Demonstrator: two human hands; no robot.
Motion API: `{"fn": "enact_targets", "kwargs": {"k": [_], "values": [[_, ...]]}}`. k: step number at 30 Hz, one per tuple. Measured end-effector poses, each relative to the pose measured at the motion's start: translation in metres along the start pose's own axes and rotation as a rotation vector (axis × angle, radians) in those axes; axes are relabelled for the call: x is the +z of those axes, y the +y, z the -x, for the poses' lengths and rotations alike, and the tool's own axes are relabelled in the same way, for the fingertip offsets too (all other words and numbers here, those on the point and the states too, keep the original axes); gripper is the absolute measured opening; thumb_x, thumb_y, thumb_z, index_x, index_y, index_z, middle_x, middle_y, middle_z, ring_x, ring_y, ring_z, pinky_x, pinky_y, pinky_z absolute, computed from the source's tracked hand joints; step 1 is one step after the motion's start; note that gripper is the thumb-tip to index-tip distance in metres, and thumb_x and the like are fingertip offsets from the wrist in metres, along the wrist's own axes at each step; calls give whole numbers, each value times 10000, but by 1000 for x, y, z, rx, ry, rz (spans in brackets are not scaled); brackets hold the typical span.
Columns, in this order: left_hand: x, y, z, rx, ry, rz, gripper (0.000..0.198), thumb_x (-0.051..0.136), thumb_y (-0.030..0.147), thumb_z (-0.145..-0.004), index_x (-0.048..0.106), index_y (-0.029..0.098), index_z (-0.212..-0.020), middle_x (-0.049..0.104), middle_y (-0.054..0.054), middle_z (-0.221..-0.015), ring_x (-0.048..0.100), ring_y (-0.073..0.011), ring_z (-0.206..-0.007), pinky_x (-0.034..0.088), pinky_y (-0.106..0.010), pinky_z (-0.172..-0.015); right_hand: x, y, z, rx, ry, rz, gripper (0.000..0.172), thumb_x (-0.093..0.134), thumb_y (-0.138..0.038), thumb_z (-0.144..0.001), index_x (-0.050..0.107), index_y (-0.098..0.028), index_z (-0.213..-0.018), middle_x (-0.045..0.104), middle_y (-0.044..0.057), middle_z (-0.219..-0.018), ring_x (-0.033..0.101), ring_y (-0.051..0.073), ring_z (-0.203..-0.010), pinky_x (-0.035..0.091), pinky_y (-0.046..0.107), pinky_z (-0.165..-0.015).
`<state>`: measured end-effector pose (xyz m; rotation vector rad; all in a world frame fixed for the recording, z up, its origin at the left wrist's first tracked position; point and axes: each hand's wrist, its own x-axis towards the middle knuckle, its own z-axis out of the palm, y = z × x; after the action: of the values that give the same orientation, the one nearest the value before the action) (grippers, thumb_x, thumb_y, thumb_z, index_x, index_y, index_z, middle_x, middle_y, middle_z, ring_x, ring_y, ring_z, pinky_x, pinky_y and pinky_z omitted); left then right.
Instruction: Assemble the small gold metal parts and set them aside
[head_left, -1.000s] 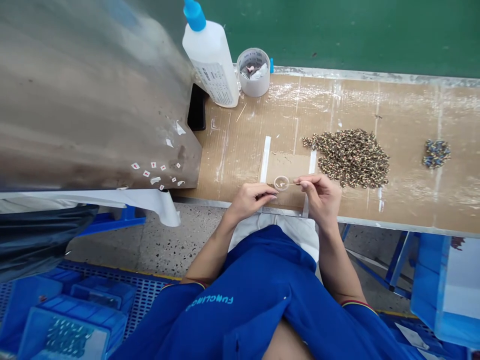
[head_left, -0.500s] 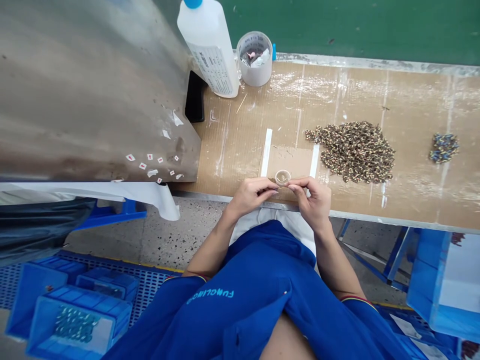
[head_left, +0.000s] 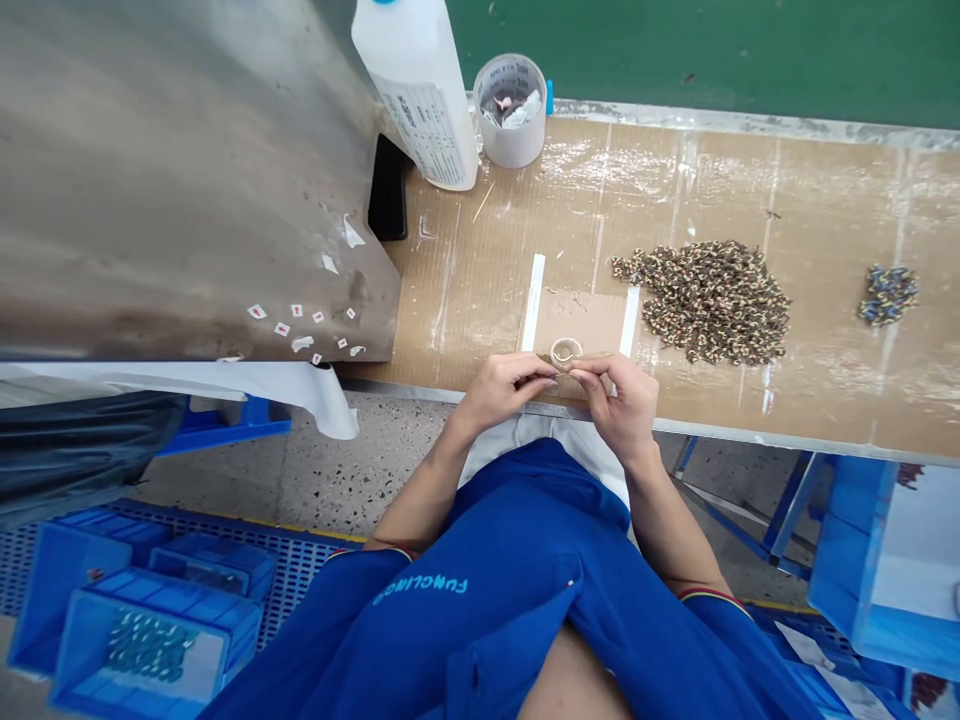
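My left hand and my right hand meet at the front edge of the cardboard-covered bench. Between their fingertips is a small clear ring, held upright with its lower edge hidden by my fingers. Both hands are pinched closed around that spot. A brownish patch of card lies just behind them, between two white tape strips. The nearest loose items are a large heap of small speckled brown coils, to the right of my right hand.
A smaller blue-grey heap lies farther right. A white bottle and a cup of scraps stand at the back. A steel panel with stickers rises left. Blue crates sit below.
My right hand has moved left and closed in on the ring, and the thin sliver it held out earlier no longer shows. The view has tilted slightly, shifting the bench upward.
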<state>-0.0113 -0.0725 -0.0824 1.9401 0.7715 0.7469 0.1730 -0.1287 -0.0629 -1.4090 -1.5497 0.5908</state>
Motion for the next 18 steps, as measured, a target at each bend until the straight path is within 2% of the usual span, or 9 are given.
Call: {"fn": "enact_targets", "kwargs": {"k": [6,13,15,18], "values": [[0,1,1,-36,-11,-1,120,636,216,-948,742,159,-950,763,-52,-874,691,-130,-727,526,-230,-672,1,-1,-1,16,-12,65,229,576,-370,-986,680,-262,-813,765,37,-803,714,201,-749,564,349,-671],[-1,1,0,-20,-7,9,128,630,229,-954,736,157,-945,757,-53,-870,676,-124,-714,511,-221,-653,0,-6,-3,-35,-33,13,193,595,-330,-986,684,-256,-832,759,28,-801,699,186,-740,545,331,-655],[0,1,1,-25,7,0,134,632,236,-956,737,153,-943,757,-54,-870,671,-119,-701,507,-219,-646,-3,-6,-4,-37,9,-30,169,605,-318,-983,685,-254,-849,758,23,-802,701,182,-743,544,326,-657],[0,1,2,-25,25,-9,126,645,234,-948,737,149,-930,750,-47,-840,642,-106,-650,489,-210,-613,-7,-1,-7,0,149,-34,185,604,-354,-981,685,-251,-851,746,34,-809,699,194,-762,551,348,-684]]}}
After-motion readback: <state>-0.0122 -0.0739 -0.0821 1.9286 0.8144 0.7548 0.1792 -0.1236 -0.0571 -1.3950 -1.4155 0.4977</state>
